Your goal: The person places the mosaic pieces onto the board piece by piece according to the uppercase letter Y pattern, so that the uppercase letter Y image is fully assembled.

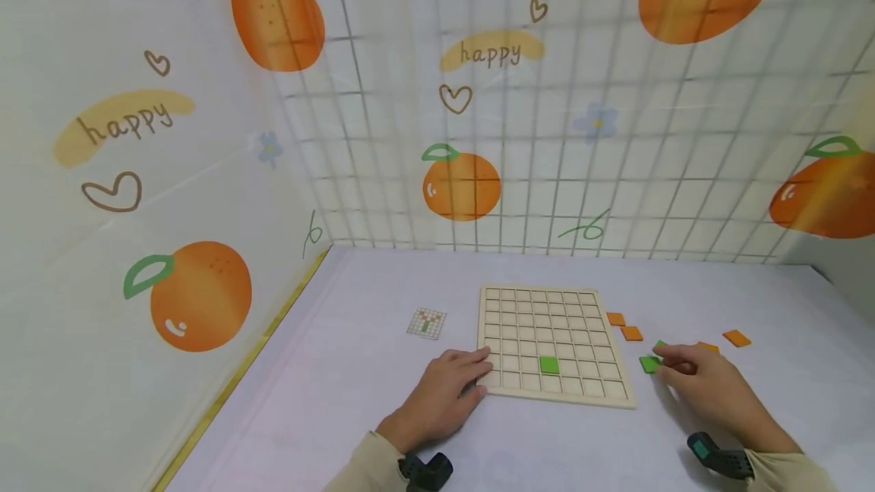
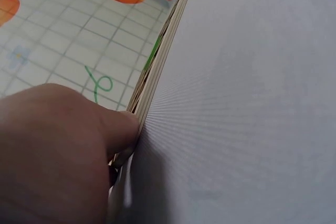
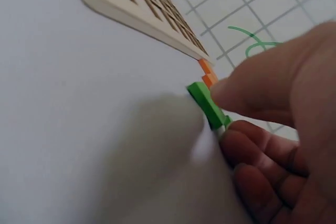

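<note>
At the left edge of the pale wooden grid board (image 1: 547, 344), my left hand (image 1: 440, 397) rests with its fingertips on the rim. In the left wrist view its thumb (image 2: 123, 127) lies against the board's side. One green square tile (image 1: 550, 365) sits in a board cell. Right of the board, my right hand (image 1: 704, 382) is low over loose green tiles, thumb and index finger apart. A green tile (image 1: 649, 364) lies at its fingertips, and another green tile (image 1: 661, 344) is partly hidden behind them. In the right wrist view, the thumb overlaps a green tile (image 3: 205, 103).
Orange tiles (image 1: 616, 319) lie beside the board's right edge. One orange tile (image 1: 737, 338) lies farther right, and another (image 1: 709, 347) shows partly behind the right hand. A small pattern card (image 1: 427, 323) lies left of the board. A wall with printed oranges stands behind the white table (image 1: 369, 302).
</note>
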`<action>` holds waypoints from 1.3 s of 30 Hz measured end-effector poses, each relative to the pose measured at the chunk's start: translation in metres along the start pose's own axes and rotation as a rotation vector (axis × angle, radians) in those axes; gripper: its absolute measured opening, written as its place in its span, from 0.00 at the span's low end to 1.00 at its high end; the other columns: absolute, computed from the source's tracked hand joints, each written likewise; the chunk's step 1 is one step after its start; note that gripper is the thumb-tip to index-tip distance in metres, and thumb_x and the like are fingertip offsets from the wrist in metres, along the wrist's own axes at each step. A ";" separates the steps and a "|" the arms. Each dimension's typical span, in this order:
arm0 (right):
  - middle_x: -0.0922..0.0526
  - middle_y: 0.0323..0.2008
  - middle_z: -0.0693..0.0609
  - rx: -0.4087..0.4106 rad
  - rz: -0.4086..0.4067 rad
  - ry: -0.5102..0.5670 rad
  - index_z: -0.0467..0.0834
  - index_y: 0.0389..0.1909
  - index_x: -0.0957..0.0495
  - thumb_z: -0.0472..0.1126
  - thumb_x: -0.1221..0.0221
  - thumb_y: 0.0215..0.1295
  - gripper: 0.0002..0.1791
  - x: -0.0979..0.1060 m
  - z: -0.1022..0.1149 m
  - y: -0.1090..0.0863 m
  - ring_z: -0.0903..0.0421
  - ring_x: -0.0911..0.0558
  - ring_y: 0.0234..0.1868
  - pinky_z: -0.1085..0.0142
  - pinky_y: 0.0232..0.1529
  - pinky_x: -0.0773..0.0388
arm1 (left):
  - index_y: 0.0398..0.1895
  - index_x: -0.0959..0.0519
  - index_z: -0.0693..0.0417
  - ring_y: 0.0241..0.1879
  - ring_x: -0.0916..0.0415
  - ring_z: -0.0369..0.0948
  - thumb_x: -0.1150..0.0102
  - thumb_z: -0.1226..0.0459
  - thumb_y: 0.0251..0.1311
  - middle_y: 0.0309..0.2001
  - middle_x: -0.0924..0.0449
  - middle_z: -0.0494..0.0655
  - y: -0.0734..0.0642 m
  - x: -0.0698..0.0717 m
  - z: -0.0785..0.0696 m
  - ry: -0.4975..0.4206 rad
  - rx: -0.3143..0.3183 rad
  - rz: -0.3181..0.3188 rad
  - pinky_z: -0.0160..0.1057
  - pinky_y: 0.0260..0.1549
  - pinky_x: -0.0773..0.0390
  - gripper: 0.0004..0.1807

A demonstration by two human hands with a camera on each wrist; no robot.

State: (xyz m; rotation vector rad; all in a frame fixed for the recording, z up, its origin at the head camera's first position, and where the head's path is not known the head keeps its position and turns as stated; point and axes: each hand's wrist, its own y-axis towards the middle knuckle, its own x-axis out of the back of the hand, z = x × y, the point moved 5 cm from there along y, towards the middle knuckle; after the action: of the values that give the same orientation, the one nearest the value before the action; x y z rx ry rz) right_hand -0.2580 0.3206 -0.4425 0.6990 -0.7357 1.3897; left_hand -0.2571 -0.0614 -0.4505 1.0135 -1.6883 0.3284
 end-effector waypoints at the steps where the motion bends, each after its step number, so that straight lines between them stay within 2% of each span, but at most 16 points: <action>1: 0.17 0.46 0.40 -0.001 0.004 -0.009 0.31 0.60 0.23 0.42 0.36 0.65 0.26 -0.001 0.001 0.001 0.47 0.21 0.43 0.63 0.33 0.26 | 0.66 0.23 0.51 0.65 0.33 0.42 0.48 0.58 0.73 0.71 0.32 0.41 0.000 0.000 0.000 0.003 0.004 0.000 0.49 0.62 0.32 0.21; 10: 0.19 0.38 0.45 -0.002 0.047 -0.061 0.29 0.61 0.25 0.41 0.36 0.65 0.28 -0.007 0.002 0.003 0.50 0.27 0.36 0.63 0.29 0.30 | 0.63 0.21 0.50 0.64 0.32 0.42 0.45 0.58 0.71 0.70 0.30 0.40 0.001 0.002 -0.002 -0.004 0.026 -0.024 0.46 0.62 0.31 0.20; 19: 0.22 0.38 0.45 -0.010 0.034 -0.090 0.28 0.59 0.25 0.40 0.36 0.65 0.26 -0.007 0.001 0.005 0.49 0.29 0.36 0.62 0.29 0.31 | 0.61 0.20 0.47 0.63 0.31 0.41 0.42 0.55 0.70 0.69 0.29 0.38 0.003 0.002 -0.003 -0.002 0.056 -0.038 0.46 0.61 0.30 0.19; 25: 0.21 0.38 0.45 -0.007 0.032 -0.105 0.28 0.57 0.23 0.40 0.35 0.65 0.25 -0.008 0.002 0.007 0.49 0.27 0.36 0.61 0.31 0.28 | 0.61 0.19 0.47 0.62 0.30 0.41 0.42 0.55 0.69 0.68 0.28 0.38 0.003 0.000 -0.003 -0.013 0.064 -0.044 0.46 0.60 0.30 0.19; 30: 0.18 0.40 0.43 -0.016 0.035 -0.074 0.29 0.54 0.23 0.41 0.34 0.64 0.24 -0.008 0.000 0.007 0.48 0.22 0.39 0.54 0.36 0.23 | 0.60 0.19 0.46 0.62 0.30 0.40 0.41 0.55 0.69 0.68 0.28 0.38 0.004 -0.001 -0.004 -0.007 0.062 -0.045 0.46 0.60 0.30 0.19; 39: 0.19 0.41 0.39 -0.002 -0.035 -0.043 0.31 0.50 0.26 0.37 0.34 0.62 0.20 -0.010 0.003 0.005 0.45 0.20 0.41 0.51 0.38 0.22 | 0.60 0.19 0.46 0.62 0.30 0.40 0.40 0.55 0.68 0.68 0.28 0.37 0.004 0.001 -0.004 0.002 0.073 -0.053 0.47 0.59 0.29 0.19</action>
State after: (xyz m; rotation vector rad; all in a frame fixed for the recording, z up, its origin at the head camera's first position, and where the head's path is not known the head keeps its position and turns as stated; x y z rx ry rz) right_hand -0.2632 0.3124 -0.4489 0.7389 -0.7547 1.3456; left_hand -0.2578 -0.0571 -0.4467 1.1087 -1.6550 0.3585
